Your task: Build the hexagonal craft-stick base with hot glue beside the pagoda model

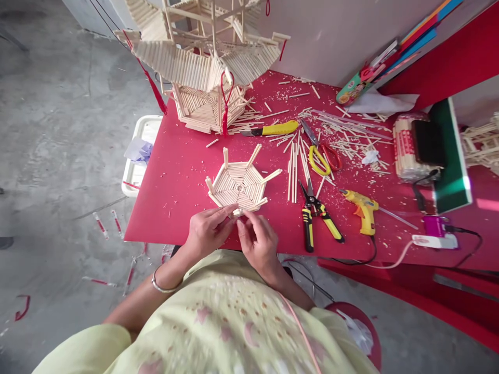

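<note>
A hexagonal base of thin wooden sticks point(239, 184) lies near the front edge of the red table, with short stick posts standing at its corners. At its near corner my left hand point(208, 228) has its fingers pinched together, touching the base's edge. Across from it, my right hand point(258, 239) pinches at the same corner, thumb and forefinger close to the left fingertips. Whatever small piece lies between the fingers is mostly hidden. Behind the base stands a large stick pagoda point(195, 62) hung with red tassels.
Right of the base lie loose sticks point(294, 171), yellow-handled cutters point(317, 213), scissors point(319, 156) and a yellow glue gun point(362, 208) with a cord. A yellow utility knife point(273, 129) lies behind. Farther right are a bundle of sticks point(405, 150) and a power strip point(434, 241).
</note>
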`<control>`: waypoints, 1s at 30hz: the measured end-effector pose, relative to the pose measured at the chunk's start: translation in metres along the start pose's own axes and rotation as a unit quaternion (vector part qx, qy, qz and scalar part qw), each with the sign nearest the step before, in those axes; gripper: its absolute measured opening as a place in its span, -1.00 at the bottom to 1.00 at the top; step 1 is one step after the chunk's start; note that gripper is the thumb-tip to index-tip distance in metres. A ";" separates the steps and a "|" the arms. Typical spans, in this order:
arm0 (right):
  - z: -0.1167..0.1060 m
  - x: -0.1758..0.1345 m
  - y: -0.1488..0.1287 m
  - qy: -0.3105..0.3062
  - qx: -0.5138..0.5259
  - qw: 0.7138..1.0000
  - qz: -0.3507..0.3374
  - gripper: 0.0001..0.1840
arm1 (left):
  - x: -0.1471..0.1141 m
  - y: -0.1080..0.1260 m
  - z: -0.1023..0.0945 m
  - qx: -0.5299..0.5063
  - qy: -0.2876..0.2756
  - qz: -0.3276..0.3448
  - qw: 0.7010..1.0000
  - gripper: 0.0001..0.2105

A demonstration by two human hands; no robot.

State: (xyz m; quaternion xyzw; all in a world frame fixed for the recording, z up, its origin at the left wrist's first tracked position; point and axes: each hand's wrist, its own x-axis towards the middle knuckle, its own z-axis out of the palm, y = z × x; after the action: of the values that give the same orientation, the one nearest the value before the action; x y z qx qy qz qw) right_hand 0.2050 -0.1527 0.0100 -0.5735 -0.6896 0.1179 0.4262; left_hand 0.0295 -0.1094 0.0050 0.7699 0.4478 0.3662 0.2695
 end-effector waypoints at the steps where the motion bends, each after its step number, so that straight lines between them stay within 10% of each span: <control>1: 0.003 0.003 0.000 -0.016 0.001 1.000 0.000 -0.64 | 0.000 0.000 0.000 0.006 -0.002 0.003 1.000 -0.68; 30: 0.006 0.011 0.002 -0.022 0.011 1.000 0.019 -0.72 | 0.002 -0.005 0.005 0.039 -0.010 0.039 0.998 -0.67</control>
State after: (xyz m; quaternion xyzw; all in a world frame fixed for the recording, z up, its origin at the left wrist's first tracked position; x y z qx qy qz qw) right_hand 0.2027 -0.1406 0.0096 -0.5789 -0.6864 0.1461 0.4152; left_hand 0.0317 -0.1060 -0.0009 0.8004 0.4282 0.3510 0.2295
